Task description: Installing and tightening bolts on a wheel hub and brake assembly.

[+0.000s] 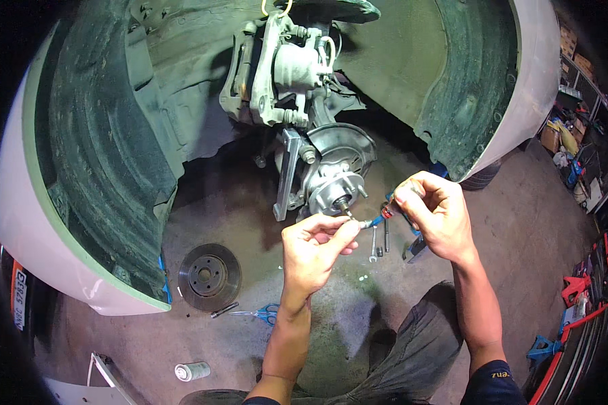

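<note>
My left hand [311,253] pinches a small, pale metal piece [365,223] between thumb and fingers, just in front of the wheel hub [338,192]. Closed beside it on the right, my right hand [439,219] grips a small red-and-blue item [384,213]. Its blue end meets or nearly meets the metal piece; the rest is hidden in my fingers. Behind the hub curves a metal dust shield [352,140]. A brake caliper [296,67] hangs above, under a yellowish hook [277,8]. Left of the hub stands a grey metal bar [288,172].
Wheel arch liners [105,148] and a pale fender [74,270] flank the work. On the floor lie a brake disc [232,275], blue-handled scissors [269,314], a spanner [373,246], a rod-like tool [387,237] and a white can [192,371]. Red [574,289] and blue stands [544,348] sit right.
</note>
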`<action>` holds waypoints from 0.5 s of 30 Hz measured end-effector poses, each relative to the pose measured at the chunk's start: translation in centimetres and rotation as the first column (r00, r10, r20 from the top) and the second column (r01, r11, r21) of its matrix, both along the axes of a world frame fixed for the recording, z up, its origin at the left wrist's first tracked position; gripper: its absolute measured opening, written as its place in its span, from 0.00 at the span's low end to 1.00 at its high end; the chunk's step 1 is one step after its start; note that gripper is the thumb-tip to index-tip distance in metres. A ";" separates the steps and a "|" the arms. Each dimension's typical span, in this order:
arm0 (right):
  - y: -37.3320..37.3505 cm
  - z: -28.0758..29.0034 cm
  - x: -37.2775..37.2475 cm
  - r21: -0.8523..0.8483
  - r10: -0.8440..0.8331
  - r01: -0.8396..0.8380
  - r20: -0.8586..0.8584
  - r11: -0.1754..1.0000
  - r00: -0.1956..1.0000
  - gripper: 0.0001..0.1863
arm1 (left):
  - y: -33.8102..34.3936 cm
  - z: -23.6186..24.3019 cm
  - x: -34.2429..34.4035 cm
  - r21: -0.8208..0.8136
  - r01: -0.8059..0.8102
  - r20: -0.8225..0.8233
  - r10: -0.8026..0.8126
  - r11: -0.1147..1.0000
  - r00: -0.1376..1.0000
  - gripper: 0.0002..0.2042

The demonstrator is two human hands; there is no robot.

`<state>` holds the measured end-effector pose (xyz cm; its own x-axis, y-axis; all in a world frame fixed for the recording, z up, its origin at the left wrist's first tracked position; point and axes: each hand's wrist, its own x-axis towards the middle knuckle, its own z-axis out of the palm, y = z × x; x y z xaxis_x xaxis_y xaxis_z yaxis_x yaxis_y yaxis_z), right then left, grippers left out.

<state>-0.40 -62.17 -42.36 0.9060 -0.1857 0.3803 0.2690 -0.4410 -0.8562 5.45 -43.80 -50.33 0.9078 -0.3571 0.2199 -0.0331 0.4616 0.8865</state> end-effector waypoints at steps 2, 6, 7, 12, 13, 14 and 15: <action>0.3 -0.3 -0.1 -0.006 0.018 -0.018 0.044 1.000 0.999 0.07 | 0.1 -0.2 -0.2 0.002 0.005 -0.010 -0.005 1.000 1.000 0.07; 0.8 0.1 -0.1 0.025 -0.024 0.023 0.049 0.999 0.999 0.10 | 0.1 -0.4 -0.1 -0.012 0.014 0.000 -0.014 1.000 1.000 0.07; 0.7 0.1 -0.1 0.008 -0.030 0.029 0.048 1.000 0.998 0.11 | 0.0 -0.4 -0.1 -0.010 0.022 -0.003 -0.022 1.000 1.000 0.07; 0.4 -0.3 0.2 -0.012 -0.047 0.048 0.035 0.999 0.998 0.11 | -0.3 -0.6 0.2 0.011 0.030 -0.005 -0.030 0.999 1.000 0.07; 0.4 -0.4 0.3 -0.007 -0.052 0.053 0.034 0.999 0.998 0.11 | -0.3 -0.6 0.3 0.008 0.028 -0.007 -0.028 1.000 1.000 0.07; 0.3 -0.4 0.4 -0.001 -0.058 0.058 0.033 0.998 0.998 0.11 | -0.3 -0.7 0.3 0.006 0.026 -0.008 -0.026 1.000 1.000 0.07; 0.3 -0.5 0.4 0.001 -0.057 0.057 0.030 0.998 0.998 0.11 | -0.3 -0.8 0.3 0.008 0.026 -0.010 -0.026 1.000 1.000 0.07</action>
<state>0.00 -61.87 -42.90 0.8819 -0.2371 0.4074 0.2693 -0.4559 -0.8483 5.80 -44.10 -51.08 0.9005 -0.3820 0.2078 -0.0124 0.4550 0.8904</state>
